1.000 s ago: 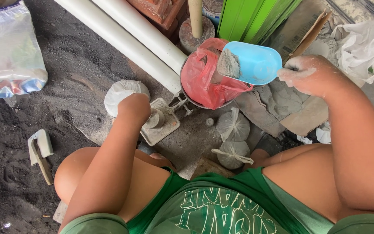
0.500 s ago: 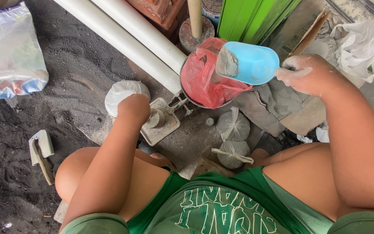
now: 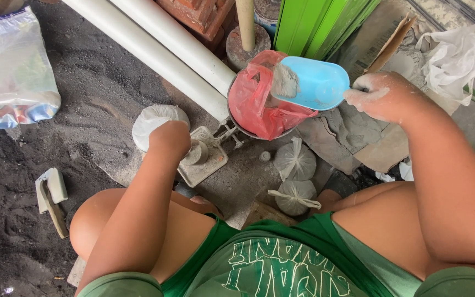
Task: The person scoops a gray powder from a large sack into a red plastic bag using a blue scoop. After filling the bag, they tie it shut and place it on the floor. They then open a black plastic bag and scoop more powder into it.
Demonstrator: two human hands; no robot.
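Since the earlier frame, little has moved: the blue scoop (image 3: 317, 82) has tipped slightly further over the pan. Step in hand, as judged: dosing grey powder into the red bag (image 3: 259, 104) lining the scale pan. The right hand (image 3: 383, 96), fingers closed on the handle, holds the scoop with its long axis level, mouth pointing left over the bag. The left hand (image 3: 169, 137), fingers curled, rests on the scale (image 3: 207, 157) left of the bag. Next move calls for a slow, controlled tilt.
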